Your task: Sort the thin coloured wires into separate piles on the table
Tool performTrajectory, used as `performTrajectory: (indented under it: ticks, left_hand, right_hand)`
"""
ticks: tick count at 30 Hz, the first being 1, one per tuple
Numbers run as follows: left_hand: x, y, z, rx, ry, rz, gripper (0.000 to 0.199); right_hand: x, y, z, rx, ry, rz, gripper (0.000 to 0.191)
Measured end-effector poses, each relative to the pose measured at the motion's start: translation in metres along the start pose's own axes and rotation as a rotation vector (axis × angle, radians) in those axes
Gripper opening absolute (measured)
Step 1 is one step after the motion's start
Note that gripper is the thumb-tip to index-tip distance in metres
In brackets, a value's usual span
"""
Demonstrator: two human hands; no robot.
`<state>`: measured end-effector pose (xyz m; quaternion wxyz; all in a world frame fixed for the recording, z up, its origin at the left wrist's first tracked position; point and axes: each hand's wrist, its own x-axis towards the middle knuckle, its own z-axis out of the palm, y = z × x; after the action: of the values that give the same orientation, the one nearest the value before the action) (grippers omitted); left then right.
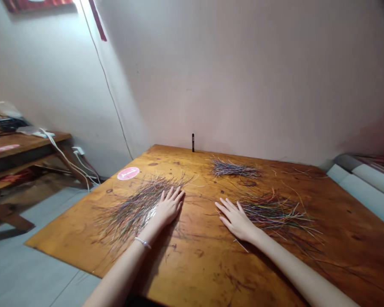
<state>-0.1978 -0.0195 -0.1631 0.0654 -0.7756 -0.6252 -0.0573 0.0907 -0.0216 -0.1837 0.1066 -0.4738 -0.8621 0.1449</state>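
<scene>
My left hand [170,205] lies palm down with its fingers stretched out, at the right edge of a wide, loose pile of thin coloured wires [128,207]. A beaded bracelet [143,242] circles that wrist. My right hand [237,218] is also flat and spread, its thumb side toward the middle of the table. Just right of it lies a second pile of thin wires [275,212], blue, green, orange and white, partly behind the hand. Farther back sits a smaller, tighter bundle of wires [235,169]. Neither hand grips anything.
A black marker [193,143] stands upright by the wall at the back of the wooden table [192,264]. A round pink sticker [128,173] is on the far left. Several stray wires lie right. A bench [48,143] with cables stands left; large pale rolls [361,187] lie right.
</scene>
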Motion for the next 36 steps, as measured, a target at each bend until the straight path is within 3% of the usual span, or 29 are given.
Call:
performTrajectory:
  ticks: [7, 13, 18, 21, 24, 28, 32, 36]
  left_hand:
    - [-0.008, -0.046, 0.008, 0.024, 0.040, 0.031, 0.046]
    - [-0.015, -0.059, 0.005, 0.059, 0.094, 0.080, 0.041]
    - [-0.012, -0.052, -0.007, 0.159, 0.062, 0.115, 0.039]
    - [-0.010, -0.037, -0.021, 0.190, -0.049, 0.121, 0.045]
    - [-0.001, -0.018, -0.033, 0.180, -0.042, 0.205, 0.046]
    - [0.034, -0.004, -0.036, 0.156, -0.032, 0.281, 0.028]
    - [0.075, -0.005, -0.027, 0.165, -0.070, 0.307, 0.019]
    - [0.091, -0.007, -0.024, 0.146, -0.119, 0.404, 0.018]
  right_hand:
    - [-0.006, 0.015, 0.003, -0.080, 0.048, -0.046, 0.048]
    - [-0.023, 0.006, -0.006, -0.174, 0.154, -0.196, 0.048]
    - [-0.043, -0.010, -0.015, -0.235, 0.237, -0.225, 0.046]
    - [-0.054, -0.014, -0.017, -0.230, 0.246, -0.200, 0.045]
    - [-0.061, -0.013, -0.015, -0.204, 0.270, -0.197, 0.042]
    - [-0.069, -0.011, -0.012, -0.156, 0.303, -0.235, 0.039]
    - [-0.076, -0.014, -0.011, -0.097, 0.378, -0.302, 0.039]
    - [-0.078, -0.021, -0.011, -0.025, 0.466, -0.388, 0.041]
